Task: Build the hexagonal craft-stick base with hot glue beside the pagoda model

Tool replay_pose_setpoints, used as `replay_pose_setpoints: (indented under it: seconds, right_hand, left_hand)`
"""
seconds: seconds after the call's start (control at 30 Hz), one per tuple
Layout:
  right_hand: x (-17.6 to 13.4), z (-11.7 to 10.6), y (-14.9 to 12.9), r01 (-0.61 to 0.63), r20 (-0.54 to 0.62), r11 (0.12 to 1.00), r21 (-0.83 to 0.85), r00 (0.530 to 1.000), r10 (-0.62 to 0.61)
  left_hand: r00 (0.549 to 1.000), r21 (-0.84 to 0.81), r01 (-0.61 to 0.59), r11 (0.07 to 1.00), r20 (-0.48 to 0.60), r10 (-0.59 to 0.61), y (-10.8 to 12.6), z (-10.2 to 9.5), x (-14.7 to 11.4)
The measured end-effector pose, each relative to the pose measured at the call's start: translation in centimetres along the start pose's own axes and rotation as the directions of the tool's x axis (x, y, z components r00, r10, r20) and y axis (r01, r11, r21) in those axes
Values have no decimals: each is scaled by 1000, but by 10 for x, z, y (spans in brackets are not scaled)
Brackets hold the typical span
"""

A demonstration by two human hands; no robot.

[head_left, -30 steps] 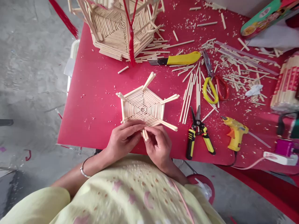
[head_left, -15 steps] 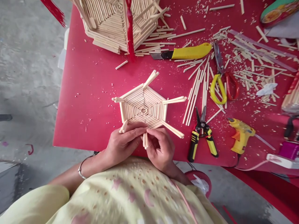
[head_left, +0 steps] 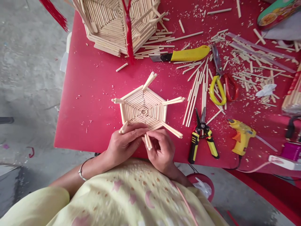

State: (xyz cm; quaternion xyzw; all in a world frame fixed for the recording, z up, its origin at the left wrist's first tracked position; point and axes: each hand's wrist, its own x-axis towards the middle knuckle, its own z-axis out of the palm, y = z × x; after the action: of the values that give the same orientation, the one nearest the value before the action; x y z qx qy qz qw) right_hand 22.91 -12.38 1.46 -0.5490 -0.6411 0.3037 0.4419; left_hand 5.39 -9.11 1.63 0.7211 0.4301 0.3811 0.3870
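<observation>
A small hexagonal wooden-stick frame [head_left: 134, 110], its sticks laid in rings around the centre, is at the near side of the red table. Paired sticks jut outward from its corners. My left hand [head_left: 123, 141] is closed on its near left edge, thumb along the rim. At the near corner my right hand [head_left: 162, 146] pinches the frame beside a short stick pair [head_left: 148, 142] that points toward my body. Both sets of fingertips nearly meet there, and the fingers underneath are hidden.
A larger stick structure [head_left: 105, 40] with a red tassel [head_left: 129, 37] stands at the back left. Rightward lie a yellow utility knife [head_left: 190, 54], scissors [head_left: 218, 84], cutting pliers [head_left: 202, 135], a glue gun [head_left: 242, 135] and many loose sticks [head_left: 194, 97] on the red table [head_left: 80, 119].
The near stick pair has tilted slightly to the right at its free end. Both hands keep their grip; the view has shifted a little.
</observation>
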Motion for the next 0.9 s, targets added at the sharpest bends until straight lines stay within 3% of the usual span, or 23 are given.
replay_pose_setpoints:
  seconds: [0.9]
  right_hand:
    - [2, 0, -1, 9, 0, 1000, 3, 1000, -9]
  left_hand:
    - [1000, 14, -6, 1000, 3, 6, 0, 0, 1]
